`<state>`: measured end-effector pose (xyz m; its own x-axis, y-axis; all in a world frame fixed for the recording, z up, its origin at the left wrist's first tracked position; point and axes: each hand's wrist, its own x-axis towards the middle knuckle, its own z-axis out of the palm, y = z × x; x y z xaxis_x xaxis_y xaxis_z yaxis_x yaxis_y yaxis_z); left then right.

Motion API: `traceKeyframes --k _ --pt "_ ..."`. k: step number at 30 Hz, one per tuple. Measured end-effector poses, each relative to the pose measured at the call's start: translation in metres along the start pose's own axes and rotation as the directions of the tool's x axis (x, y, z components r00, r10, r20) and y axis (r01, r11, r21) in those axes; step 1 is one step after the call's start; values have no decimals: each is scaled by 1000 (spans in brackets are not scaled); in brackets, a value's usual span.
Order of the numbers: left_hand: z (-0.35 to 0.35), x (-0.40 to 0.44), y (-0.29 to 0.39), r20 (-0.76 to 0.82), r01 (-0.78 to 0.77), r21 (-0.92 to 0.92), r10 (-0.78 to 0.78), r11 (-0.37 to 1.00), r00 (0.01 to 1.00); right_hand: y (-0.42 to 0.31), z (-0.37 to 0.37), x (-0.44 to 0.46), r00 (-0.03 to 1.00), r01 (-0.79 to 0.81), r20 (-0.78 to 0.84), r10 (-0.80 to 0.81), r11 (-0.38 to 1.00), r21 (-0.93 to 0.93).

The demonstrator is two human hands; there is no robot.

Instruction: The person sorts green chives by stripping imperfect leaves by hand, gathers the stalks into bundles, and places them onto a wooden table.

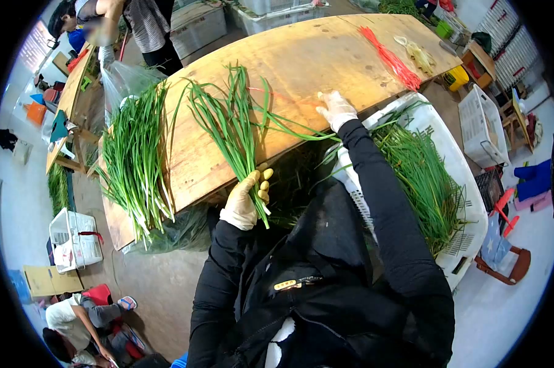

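Two gloved hands work at the near edge of the wooden table (301, 58), both in dark sleeves. The left hand (247, 199) is just off that edge, its fingers curled around the lower stems of a bunch of long green leaves (231, 132). The pale stem ends poke out below the glove, past the table's edge, while the leafy part fans out across the tabletop. A few loose blades trail from the bunch to the right, over the edge. The right hand (337, 110) is at the near edge too, well apart from the bunch, fingers partly extended; whether its fingertips pinch anything, I cannot tell.

Against the table's near right side stands a white crate (473, 196), heaped with more green leaves (415, 175). On the table's left end lies a larger pile of greens (133, 153), white stem ends hanging over the near edge. Toward the table's right end are red strips (392, 61) and, just beside them, a crumpled yellowish item (417, 54).

On the floor left of the table is a white basket (84, 251). Beyond the table's far left corner a person (145, 27) stands near a clear plastic bag (121, 80). A pale crate (283, 18) sits past the far edge.
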<state>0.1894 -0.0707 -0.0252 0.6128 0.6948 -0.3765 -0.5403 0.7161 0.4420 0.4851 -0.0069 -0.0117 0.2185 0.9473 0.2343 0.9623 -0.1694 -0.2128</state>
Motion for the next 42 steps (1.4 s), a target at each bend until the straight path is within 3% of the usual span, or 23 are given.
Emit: traceKeyframes --k 2,4,6,7,10,11,13,16,19,21,23,25,28,29,30,31,33,35,36,37,39,40,42 --pt "-5 -3 4 18 10 -40 -9 999 1000 20 16 29 998 33 46 -37 996 86" --pt "-7 -9 8 40 -6 -66 9 998 999 38 21 68 967 -227 87 240 964 -141" --pt "-6 -16 11 19 -23 -70 24 997 1000 62 1 94 952 -136 -296 74 971 -194" --pt "-7 -18 11 6 -27 -74 28 997 1000 63 -20 106 925 -212 -338 176 975 -71" --pt "-13 -20 7 19 -50 -72 52 996 998 70 -71 129 950 -209 -274 149 957 -203" --pt "-14 -21 5 21 -66 -59 68 996 997 61 -71 129 906 -350 -355 231 879 -323" --pt "-31 -17 3 60 -24 -117 32 993 998 33 -82 115 953 -292 -191 234 876 -383" --pt "-31 -23 4 95 101 -24 -98 995 991 -2 -54 62 849 210 507 -151 976 -61" --pt "-23 -43 8 115 97 70 -105 993 988 -57 -39 -24 859 402 445 -253 872 -281" --pt "-27 -58 12 38 -46 377 34 925 999 -51 4 -41 920 391 199 -338 826 -406" --pt "-27 -85 18 -50 -88 596 146 798 988 -56 1 -64 907 417 218 -360 839 -348" --pt "-47 -112 18 -95 -79 814 266 576 959 -72 -32 -97 785 557 435 -441 811 -182" --pt "-69 -164 55 -229 190 950 -141 -246 963 -64 -55 -145 472 512 759 -448 840 178" --pt "-58 -178 69 -458 304 844 -301 -442 836 -63 -59 -152 225 499 890 -398 831 245" --pt "-55 -188 78 -492 349 824 -257 -447 832 -46 -59 -163 86 534 846 -526 741 406" --pt "-45 -194 86 -522 392 801 -210 -452 826 -49 -67 -157 -68 539 931 -360 772 338" --pt "-2 -203 99 -417 402 897 -52 -186 907 -53 -102 -141 296 151 907 -299 952 265" --pt "1 -196 95 -522 493 850 -168 -187 836 -46 -96 -139 351 318 900 -257 937 144" --pt "-14 -193 99 -594 539 796 -187 -276 782 -37 -94 -139 273 465 912 -308 872 155" --pt "8 -199 110 -509 482 853 -114 -199 853 -33 -107 -139 438 330 809 -392 907 261" --pt "43 -199 118 -542 523 833 -79 -179 836 -29 -128 -136 583 375 734 -348 917 136" --pt "28 -195 120 -638 575 756 -155 -312 755 -26 -125 -132 433 413 855 -286 906 94" --pt "47 -199 132 -591 556 805 -191 -206 784 -8 -134 -131 476 342 836 -275 933 112"
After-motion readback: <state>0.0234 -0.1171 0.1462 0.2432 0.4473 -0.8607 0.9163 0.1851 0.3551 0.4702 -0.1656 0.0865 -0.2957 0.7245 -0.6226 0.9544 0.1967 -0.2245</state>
